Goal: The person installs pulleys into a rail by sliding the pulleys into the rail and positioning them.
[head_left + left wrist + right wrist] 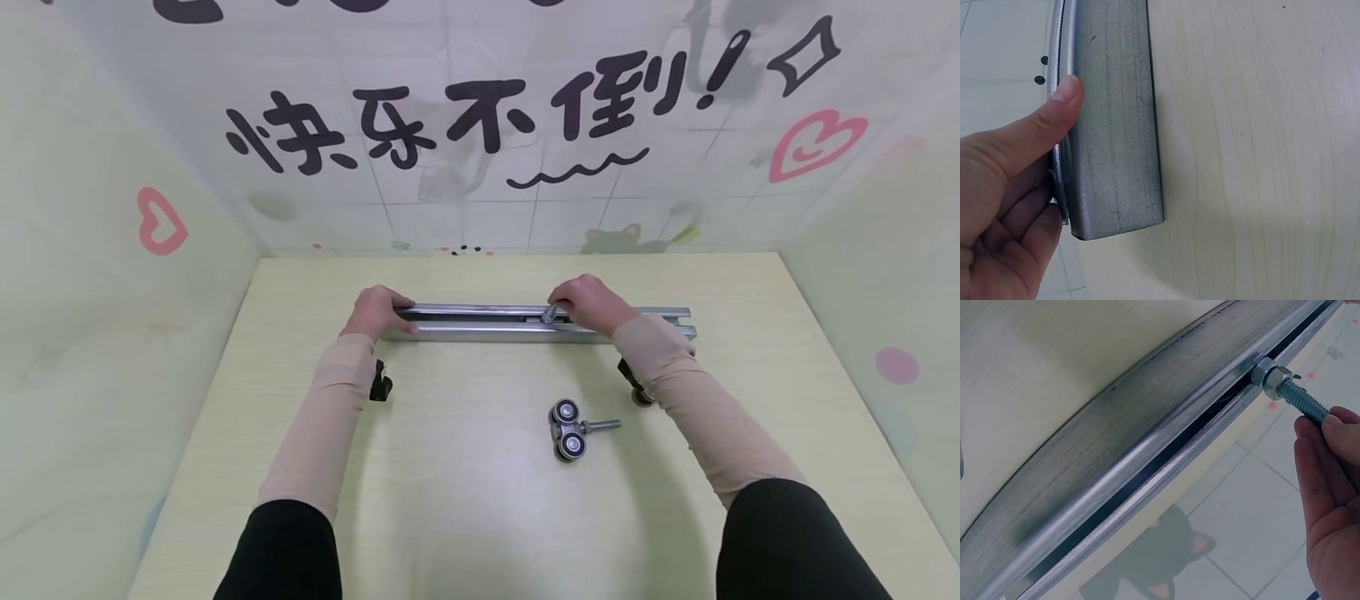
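1. Pale wood-grain tabletop [465, 500], backed by a white printed wall panel [465, 225] with black lettering. Long silvery metal channel rail [487, 334] lies crosswise toward the far side, slot facing up.
2. Left hand [375, 313]: clamped on the rail's left end, thumb over the near lip, fingers at the far side.
3. Right hand [596, 305]: thumb and fingertips pinching a silvery threaded bolt with hex nuts [1300, 397]; bolt stands tilted out of the slot, somewhat right of the rail's middle. Whatever it joins below is hidden inside.
4. Loose steel trolley with two dark-rimmed wheels and a threaded stem [567, 430] rests nearer the person, apart from the rail, stem pointing right.
5. Technique (judgement): keep the left end steady, hold the bolt centred between the lips, push along the slot's line; sideways tilt would likely bind the nuts on an edge.
6. Clearance: slot runs free of fingers between the hands. Ample bare tabletop in front; narrower strip behind, ending at the panel. Right forearm crosses near the rail's right end.
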Available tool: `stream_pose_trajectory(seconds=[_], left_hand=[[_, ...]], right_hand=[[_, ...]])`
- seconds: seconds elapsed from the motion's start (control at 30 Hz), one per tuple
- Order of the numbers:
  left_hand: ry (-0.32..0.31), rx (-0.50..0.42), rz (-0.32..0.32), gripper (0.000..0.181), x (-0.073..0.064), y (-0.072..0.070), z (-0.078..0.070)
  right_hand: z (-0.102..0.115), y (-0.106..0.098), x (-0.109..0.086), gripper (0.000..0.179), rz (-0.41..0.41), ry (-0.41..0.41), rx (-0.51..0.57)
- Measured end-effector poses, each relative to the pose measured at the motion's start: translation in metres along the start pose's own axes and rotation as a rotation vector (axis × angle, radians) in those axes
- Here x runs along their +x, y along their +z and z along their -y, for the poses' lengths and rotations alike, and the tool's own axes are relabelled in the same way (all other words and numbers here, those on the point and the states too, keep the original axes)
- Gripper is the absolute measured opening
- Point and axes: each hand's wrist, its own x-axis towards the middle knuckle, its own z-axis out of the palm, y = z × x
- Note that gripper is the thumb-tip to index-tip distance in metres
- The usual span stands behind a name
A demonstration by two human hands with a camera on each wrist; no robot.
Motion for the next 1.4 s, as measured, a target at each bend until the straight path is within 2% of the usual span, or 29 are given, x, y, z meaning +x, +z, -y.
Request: stream_pose_trajectory(seconds=[0.4,0.63,1.4], left_hand=[[0.003,-0.01,0.002,0.055,0.002,0.001,0.0],[-0.017,-0.014,0.01,0.055,0.002,0.001,0.0],[-0.001,-0.004,0.007,0.053,0.005,0.001,0.003]], right_hand=[[-0.012,-0.005,-0.013,0.017,-0.025,0.004,-0.018],[-0.02,-0.007,-0.02,0.016,-0.045,0.003,-0.022],[-0.039,-0.016,-0.043,0.017,-0.064,0.058,-0.023]])
